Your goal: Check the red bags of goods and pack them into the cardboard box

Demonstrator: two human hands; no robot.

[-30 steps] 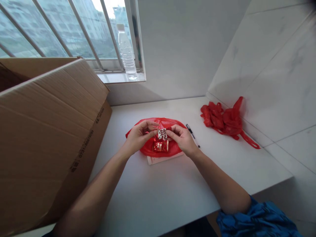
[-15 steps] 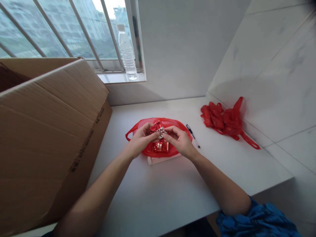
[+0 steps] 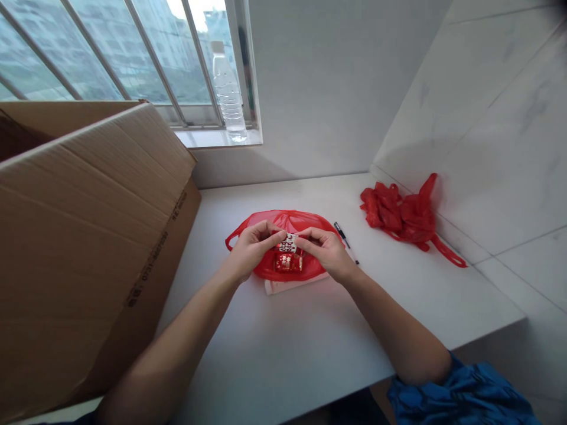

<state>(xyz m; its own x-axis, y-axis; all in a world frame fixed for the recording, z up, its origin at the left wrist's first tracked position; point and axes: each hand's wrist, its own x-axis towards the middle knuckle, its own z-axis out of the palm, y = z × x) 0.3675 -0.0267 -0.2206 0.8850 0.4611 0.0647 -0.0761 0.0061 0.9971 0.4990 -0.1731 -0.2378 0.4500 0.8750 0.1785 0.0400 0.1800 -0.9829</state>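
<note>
Between my two hands is a small packet (image 3: pixel 289 242) with a white face and dark, curly markings. My left hand (image 3: pixel 253 249) pinches its left edge between thumb and fingers, and my right hand (image 3: pixel 325 250) pinches the right edge. Just below it lies a shiny red packet (image 3: pixel 289 263) with gold print, resting on a spread red plastic bag (image 3: pixel 290 219). The bag lies on the white table under both hands. A pale, long object (image 3: pixel 275 288) sticks out from beneath the bag's near edge; its kind is unclear.
A black-and-white pen (image 3: pixel 346 242) lies right of the bag. Farther right, crumpled red plastic bags (image 3: pixel 401 215) rest near the tiled wall. A large cardboard box (image 3: pixel 97 236) takes up the left side. A clear water bottle (image 3: pixel 229 97) stands on the windowsill.
The packet in my hands has turned from a tilt, so its white patterned face shows more squarely. The red foil seen above it before no longer shows. Both hands stay nearly in place.
</note>
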